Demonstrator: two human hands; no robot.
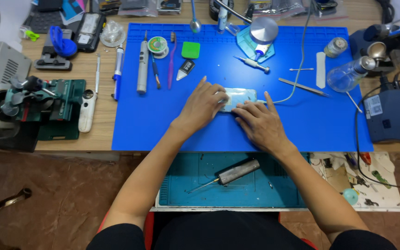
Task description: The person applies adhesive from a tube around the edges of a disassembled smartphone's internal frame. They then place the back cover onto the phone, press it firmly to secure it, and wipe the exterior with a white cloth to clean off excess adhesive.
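Blue silicone work mat (163, 120) under you, and both palms are flat on the pale rectangular phone (240, 98) at its middle: your left hand (202, 106) covers its left end, your right hand (260, 122) its lower right, fingers spread, pressing rather than gripping. Silver pen-shaped driver (142, 67), purple toothbrush (171, 60) and metal tweezers (303, 86) lie well apart, nothing blocking you.

head cam | looked steeply down from above the bench | faced the blue mat (163, 125) and drawer (181, 185) | close, arm's reach | single view, nothing shared
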